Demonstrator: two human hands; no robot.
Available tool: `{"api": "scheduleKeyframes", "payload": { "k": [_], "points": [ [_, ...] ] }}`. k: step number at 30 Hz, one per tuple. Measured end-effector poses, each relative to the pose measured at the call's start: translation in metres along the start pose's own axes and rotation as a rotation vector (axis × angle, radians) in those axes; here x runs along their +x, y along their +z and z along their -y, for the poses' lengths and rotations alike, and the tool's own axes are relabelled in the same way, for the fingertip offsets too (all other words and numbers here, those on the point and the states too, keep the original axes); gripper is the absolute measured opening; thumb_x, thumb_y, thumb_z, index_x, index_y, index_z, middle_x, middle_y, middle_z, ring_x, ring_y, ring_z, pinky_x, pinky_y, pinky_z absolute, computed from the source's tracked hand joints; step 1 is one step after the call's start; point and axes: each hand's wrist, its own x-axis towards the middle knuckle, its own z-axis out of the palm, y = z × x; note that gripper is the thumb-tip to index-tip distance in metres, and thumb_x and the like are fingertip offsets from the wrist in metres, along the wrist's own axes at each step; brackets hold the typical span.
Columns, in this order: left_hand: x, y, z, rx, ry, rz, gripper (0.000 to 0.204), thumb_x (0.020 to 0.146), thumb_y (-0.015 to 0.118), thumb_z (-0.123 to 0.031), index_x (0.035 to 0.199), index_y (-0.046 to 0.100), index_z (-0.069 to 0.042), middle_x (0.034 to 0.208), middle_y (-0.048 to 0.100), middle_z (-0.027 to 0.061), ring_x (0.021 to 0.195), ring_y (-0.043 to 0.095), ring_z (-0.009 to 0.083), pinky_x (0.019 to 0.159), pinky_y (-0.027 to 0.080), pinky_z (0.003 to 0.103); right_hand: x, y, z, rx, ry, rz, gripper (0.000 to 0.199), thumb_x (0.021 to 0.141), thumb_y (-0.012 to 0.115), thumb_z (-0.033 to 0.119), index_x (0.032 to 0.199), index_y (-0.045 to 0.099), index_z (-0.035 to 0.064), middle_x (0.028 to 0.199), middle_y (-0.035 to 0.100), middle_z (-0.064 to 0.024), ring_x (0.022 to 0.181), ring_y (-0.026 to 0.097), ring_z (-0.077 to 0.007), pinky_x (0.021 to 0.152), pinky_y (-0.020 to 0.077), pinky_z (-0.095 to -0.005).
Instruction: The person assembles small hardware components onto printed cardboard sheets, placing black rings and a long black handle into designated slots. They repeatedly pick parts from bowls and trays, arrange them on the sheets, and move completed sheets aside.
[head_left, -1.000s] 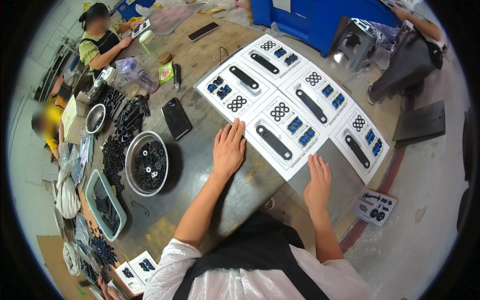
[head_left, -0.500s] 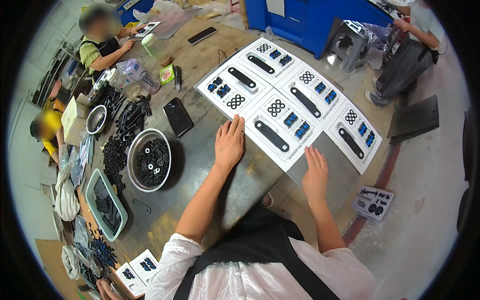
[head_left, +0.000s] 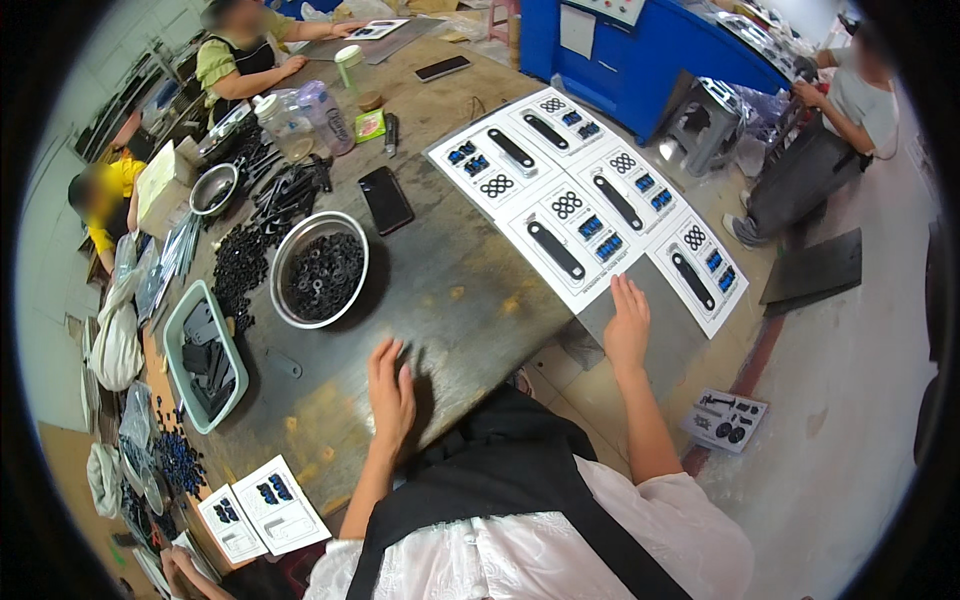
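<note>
My left hand [head_left: 392, 395] hovers low over the near part of the table, fingers loosely apart and nothing in them. On the right, my right hand [head_left: 628, 320] lies with fingers stretched out, its tips at the lower edge of the white printed cards [head_left: 590, 275]. These cards lie in rows on a dark grey sheet [head_left: 672, 318] that juts past the table edge. Each card shows a black flat bar [head_left: 555, 250], black rings [head_left: 567, 205] and blue-and-black small parts [head_left: 608, 247]. The steel bowl [head_left: 365, 290] of black washers stands beyond my left hand.
A pale green tray [head_left: 236, 392] of dark flat pieces and loose black hardware [head_left: 240, 265] lie on the left. A phone [head_left: 386, 200] rests mid-table. More printed cards [head_left: 285, 535] lie at lower left. Two people sit across the left side; another [head_left: 825, 130] is at far right.
My left hand has come off the cards and moved down and left over the bare table. My right hand stays by the cards' lower edge. The view has shifted slightly.
</note>
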Motion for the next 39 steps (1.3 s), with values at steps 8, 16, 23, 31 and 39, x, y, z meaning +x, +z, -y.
{"api": "scheduleKeyframes", "payload": {
  "k": [8,16,23,31,39],
  "points": [
    [-0.117,-0.066,0.024,0.091,-0.241,-0.264,0.026,0.1,0.051,-0.009,0.122,0.062,-0.001,0.129,0.056,0.0178,0.12,0.054,0.035,0.104,0.041,0.041,-0.007,0.015,-0.011,-0.053,-0.018,0.007,0.066,0.083,0.049,-0.01,0.146,0.048,0.0062,0.15,0.049,-0.0128,0.138,0.042,-0.0341,0.118,0.0301,-0.0456],
    [-0.14,-0.136,0.037,0.158,-0.239,-0.429,0.028,0.095,0.054,-0.004,0.122,0.064,-0.003,0.125,0.059,0.0182,0.118,0.056,0.0367,0.101,0.044,0.043,-0.009,-0.006,0.054,-0.051,-0.105,-0.191,0.054,0.088,0.047,-0.006,0.14,0.053,0.0059,0.142,0.054,-0.016,0.134,0.046,-0.0362,0.113,0.0344,-0.045],
    [-0.249,-0.271,0.127,0.828,-0.673,-0.861,0.039,0.098,0.057,-0.016,0.134,0.056,-0.002,0.143,0.05,0.0197,0.133,0.045,0.0378,0.112,0.034,0.046,-0.091,-0.004,0.283,0.715,-0.779,0.709,0.035,0.097,0.048,0.006,0.13,0.06,0.0029,0.132,0.062,-0.0168,0.121,0.058,-0.0356,0.102,0.0467,-0.0429],
    [-0.33,-0.318,0.157,0.676,-1.069,-0.79,0.031,0.1,0.051,-0.025,0.107,0.068,0.0,0.107,0.064,0.0214,0.104,0.059,0.0388,0.093,0.046,0.047,-0.208,0.043,0.44,0.802,-1.634,0.941,0.054,0.083,0.054,0.002,0.137,0.053,0.0032,0.141,0.054,-0.0114,0.126,0.053,-0.0309,0.109,0.0411,-0.0417],
    [-0.311,-0.29,0.146,0.632,-1.103,-0.875,0.024,0.096,0.056,-0.023,0.101,0.064,0.0,0.101,0.064,0.0182,0.099,0.059,0.0376,0.087,0.047,0.048,-0.219,0.059,0.43,0.787,-1.621,0.905,0.055,0.083,0.053,-0.001,0.137,0.053,0.0043,0.142,0.053,-0.0093,0.131,0.049,-0.0295,0.111,0.0396,-0.0431]
  ]
}}
